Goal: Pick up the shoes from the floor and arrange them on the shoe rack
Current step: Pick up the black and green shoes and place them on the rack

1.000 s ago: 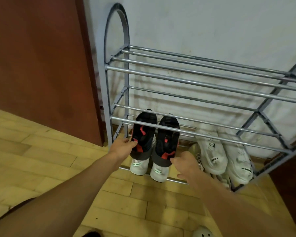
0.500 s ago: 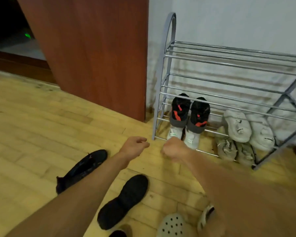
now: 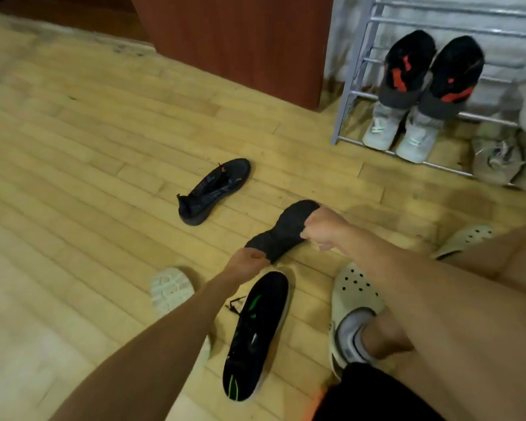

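Head view: L hand (image 3: 246,262) at heel end of dark shoe (image 3: 286,235), which lies sole-up on floor (image 3: 73,147); R hand (image 3: 322,229) at its toe end. Fingers (image 3: 312,229) of both curled against shoe; actual grasp: cannot tell. Farther L, black laced shoe (image 3: 213,191) lies apart from hands. Just below L hand: black shoe w/ green marks (image 3: 255,335). Shoe rack (image 3: 347,95) upper R: black/red pair (image 3: 407,71) leaning on low rails, pale grey pair (image 3: 383,129) under it, beige pair (image 3: 495,159) to R. Floor = light wood strips. Brown panel (image 3: 240,41) beside rack, white wall (image 3: 346,31) behind.
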{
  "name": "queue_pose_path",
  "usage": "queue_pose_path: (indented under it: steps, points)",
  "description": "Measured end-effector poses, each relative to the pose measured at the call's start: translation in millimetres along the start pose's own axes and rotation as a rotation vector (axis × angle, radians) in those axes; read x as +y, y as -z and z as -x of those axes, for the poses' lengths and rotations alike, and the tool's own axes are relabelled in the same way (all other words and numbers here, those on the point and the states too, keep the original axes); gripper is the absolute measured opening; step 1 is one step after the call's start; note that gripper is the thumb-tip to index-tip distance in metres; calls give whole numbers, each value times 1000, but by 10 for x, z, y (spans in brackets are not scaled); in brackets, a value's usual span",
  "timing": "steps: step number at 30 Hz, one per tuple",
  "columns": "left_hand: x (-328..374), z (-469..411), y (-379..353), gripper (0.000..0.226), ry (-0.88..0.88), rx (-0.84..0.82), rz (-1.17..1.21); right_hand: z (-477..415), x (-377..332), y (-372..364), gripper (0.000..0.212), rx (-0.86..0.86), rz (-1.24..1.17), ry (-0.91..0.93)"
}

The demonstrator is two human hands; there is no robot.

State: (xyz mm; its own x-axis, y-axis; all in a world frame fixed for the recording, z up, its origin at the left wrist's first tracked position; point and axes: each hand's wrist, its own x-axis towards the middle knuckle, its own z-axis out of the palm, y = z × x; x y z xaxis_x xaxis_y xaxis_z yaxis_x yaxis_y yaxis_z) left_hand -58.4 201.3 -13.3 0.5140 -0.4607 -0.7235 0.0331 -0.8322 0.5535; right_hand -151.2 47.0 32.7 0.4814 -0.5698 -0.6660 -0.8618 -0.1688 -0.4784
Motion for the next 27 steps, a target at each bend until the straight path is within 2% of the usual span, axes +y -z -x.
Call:
queue_pose_path:
  steps: [2,5,7,10,14,16,19,23,27]
  points:
    - [-156,-55,-90,6,47,4,-54,-3,-63,-45,33,-16,81,90]
    - [-373,-193,-197,45,136,27,-137,-18,-100,-35,33,-53,173,181]
    - [-491,-260,-257,53,184,34,-218,-53,-52,-34,32,-82,231,186]
    - [-668,-365,-354,51,232,50,-302,-91,-6,-47,32,-118,289,190]
    - [-791,-500,-413,37,234,99,-386,-114,-4,-10,32,-143,292,195]
    - [-699,-430,-403,29,202,85,-410,-103,2,17,32,-144,298,193]
    - [-602,-354,-410,33,170,56,-381,-58,18,53,32,-140,314,201]
    - [-533,-235,-343,30,32,54,-343,-6,-8,61,36,-152,329,212]
    - [-354,-53,-131,24,-159,68,-250,99,-44,50,58,-251,359,217]
